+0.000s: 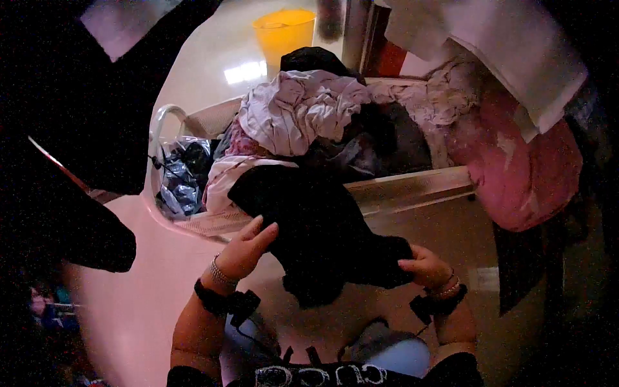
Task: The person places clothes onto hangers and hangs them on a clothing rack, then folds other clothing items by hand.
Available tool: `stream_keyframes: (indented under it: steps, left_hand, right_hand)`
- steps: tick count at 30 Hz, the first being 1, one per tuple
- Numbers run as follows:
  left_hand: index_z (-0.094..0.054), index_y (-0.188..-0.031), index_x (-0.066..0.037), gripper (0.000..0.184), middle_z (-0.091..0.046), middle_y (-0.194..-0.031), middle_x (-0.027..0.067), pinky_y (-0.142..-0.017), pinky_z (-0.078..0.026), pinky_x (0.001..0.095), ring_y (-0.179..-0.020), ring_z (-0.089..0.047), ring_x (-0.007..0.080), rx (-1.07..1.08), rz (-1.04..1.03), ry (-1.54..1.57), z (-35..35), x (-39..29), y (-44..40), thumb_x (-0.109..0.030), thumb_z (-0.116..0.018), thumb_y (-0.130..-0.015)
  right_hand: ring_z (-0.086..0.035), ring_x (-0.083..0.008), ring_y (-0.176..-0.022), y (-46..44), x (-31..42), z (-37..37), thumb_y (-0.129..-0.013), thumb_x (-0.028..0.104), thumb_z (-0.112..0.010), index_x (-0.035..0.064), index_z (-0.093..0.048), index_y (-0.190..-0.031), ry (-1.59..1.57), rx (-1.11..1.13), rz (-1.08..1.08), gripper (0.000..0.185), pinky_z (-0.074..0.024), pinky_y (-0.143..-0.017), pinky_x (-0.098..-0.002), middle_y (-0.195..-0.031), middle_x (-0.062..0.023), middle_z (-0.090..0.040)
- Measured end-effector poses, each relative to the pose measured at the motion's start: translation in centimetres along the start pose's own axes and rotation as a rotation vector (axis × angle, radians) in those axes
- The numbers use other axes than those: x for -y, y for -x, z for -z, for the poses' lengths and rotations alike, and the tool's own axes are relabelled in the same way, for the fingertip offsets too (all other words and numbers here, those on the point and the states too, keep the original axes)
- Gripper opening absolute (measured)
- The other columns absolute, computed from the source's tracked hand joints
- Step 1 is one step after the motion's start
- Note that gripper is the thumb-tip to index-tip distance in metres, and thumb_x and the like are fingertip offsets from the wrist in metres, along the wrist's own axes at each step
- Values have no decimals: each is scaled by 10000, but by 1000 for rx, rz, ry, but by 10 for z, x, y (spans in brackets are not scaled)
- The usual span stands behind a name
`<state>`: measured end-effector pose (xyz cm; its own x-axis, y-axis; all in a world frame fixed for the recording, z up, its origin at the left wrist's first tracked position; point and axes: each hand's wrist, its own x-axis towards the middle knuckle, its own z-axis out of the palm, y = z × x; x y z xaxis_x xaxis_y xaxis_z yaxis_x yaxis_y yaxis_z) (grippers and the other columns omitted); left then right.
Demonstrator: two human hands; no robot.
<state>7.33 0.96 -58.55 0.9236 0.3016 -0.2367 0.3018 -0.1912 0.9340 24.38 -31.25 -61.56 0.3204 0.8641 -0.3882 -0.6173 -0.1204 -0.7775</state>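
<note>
The grip is closed on the black cloth (316,219) at both sides: left hand (242,253) and right hand (431,267) well apart, probably to keep it spread. It overlaps the near rim of the basket (412,197); whether it touches the rim, I cannot tell.
</note>
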Motion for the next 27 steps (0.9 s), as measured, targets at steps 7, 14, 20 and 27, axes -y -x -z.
stream_keyframes:
  steps: [7, 14, 20, 27]
  left_hand:
    - [-420, -1217, -22, 464, -447, -1198, 95, -861, -398, 266, -1022, -475, 178, 171, -319, 434, -4, -36, 4, -250, -569, -842]
    - [-431, -1192, -38, 413, -554, -1045, 59, -759, -462, 264, -877, -547, 170, 644, 259, -16, -40, 2, -4, -108, -579, -813]
    - [-464, -1152, -67, 352, -547, -988, 54, -659, -458, 220, -854, -532, 115, 208, 181, 508, -27, -52, -37, -147, -557, -822]
    - [-504, -1117, -49, 313, -545, -1009, 74, -627, -462, 221, -794, -548, 141, 42, -83, 471, -25, -120, -37, -156, -529, -824]
  right_hand:
    - [-461, -225, -1099, 41, 62, -23, -794, 207, -560, -10, -402, -1236, 47, -290, 513, 517, -371, -935, -356, -1212, -104, -480]
    - [-479, -218, -1058, 63, 81, 14, -778, 319, -615, -3, -404, -1245, 759, -187, -165, 606, -359, -926, -330, -1168, -85, -506]
    - [-465, -171, -1029, 83, 126, 8, -798, 302, -596, 13, -433, -1225, 616, -869, 171, 540, -369, -887, -306, -1143, -40, -512]
    - [-476, -168, -1019, 92, 156, 33, -817, 240, -571, 67, -477, -1190, 422, -635, 502, 422, -355, -904, -299, -1158, -51, -503]
